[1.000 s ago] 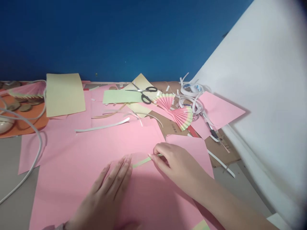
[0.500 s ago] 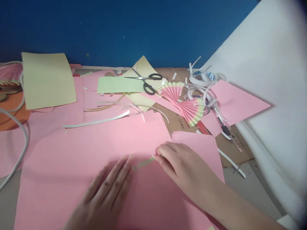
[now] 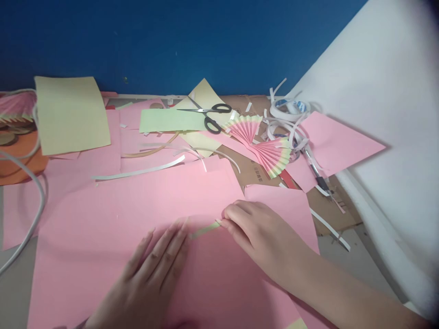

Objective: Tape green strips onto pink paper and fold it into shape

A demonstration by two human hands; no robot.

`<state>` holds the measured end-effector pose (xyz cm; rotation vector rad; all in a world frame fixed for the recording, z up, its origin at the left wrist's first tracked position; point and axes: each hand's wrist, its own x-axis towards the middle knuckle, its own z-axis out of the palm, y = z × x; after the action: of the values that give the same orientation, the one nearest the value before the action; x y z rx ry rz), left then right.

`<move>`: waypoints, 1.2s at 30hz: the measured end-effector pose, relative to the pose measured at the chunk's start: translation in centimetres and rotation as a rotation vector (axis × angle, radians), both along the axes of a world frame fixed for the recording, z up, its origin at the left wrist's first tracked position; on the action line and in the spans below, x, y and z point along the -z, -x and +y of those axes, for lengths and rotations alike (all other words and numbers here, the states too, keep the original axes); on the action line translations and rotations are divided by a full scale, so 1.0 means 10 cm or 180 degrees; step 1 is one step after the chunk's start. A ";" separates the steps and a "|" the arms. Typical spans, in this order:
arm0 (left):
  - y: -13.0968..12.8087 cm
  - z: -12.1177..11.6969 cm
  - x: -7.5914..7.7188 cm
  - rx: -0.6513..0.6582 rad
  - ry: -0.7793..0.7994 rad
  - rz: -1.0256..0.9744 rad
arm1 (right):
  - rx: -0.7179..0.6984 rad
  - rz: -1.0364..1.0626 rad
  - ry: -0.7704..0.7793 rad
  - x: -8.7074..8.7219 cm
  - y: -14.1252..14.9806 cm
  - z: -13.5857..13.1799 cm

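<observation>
A narrow pale green paper strip (image 3: 205, 230) lies on a large pink paper sheet (image 3: 137, 205). My right hand (image 3: 252, 230) is closed, thumb and fingertips pinching the strip's right end. At the strip's left end my left hand (image 3: 151, 260) rests flat on the pink sheet, fingers stretched out and fingertips beside the strip. Whether those fingertips cover part of the strip I cannot tell. Beyond my right hand sits a folded pink fan (image 3: 270, 157) with pale green edges.
Black-handled scissors (image 3: 213, 119) lie on a green paper piece (image 3: 164, 120) at the back. A yellow sheet (image 3: 73, 116) stands back left. Rolls of white tape (image 3: 290, 109), a pen (image 3: 317, 176) and a pink square (image 3: 339, 144) are at the right. A white cable (image 3: 39, 201) runs down the left.
The view has shifted slightly. Both hands keep nearly the same pose; the left thumb side has spread a little, and the green strip stays between them.
</observation>
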<state>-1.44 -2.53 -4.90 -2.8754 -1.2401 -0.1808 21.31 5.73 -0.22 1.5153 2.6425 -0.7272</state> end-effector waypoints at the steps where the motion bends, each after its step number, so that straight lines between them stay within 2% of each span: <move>1: 0.00 -0.01 -0.01 -0.0004 0.0004 0.0005 | -0.0022 0.0000 -0.0019 0.00 -0.01 -0.01; 8: -0.07 -0.13 -0.12 -0.0170 0.0071 0.0061 | -0.0194 0.0023 -0.0339 0.10 -0.06 -0.13; 13: -0.23 -0.05 -0.14 -0.0175 -0.0158 -0.0149 | -0.0253 0.0104 -0.0514 0.15 -0.06 -0.12; 16: -0.30 0.00 -0.15 -0.0194 -0.0126 -0.0060 | -0.0282 0.0129 -0.0526 0.14 -0.07 -0.12; 36: -0.26 0.02 -0.08 -0.0041 0.0104 -0.0075 | -0.0256 -0.0049 -0.0492 0.14 -0.04 -0.10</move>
<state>1.17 -2.33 -4.09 -2.9004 -1.2772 -0.1965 21.69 4.72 -1.59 1.4296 2.7876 -0.5152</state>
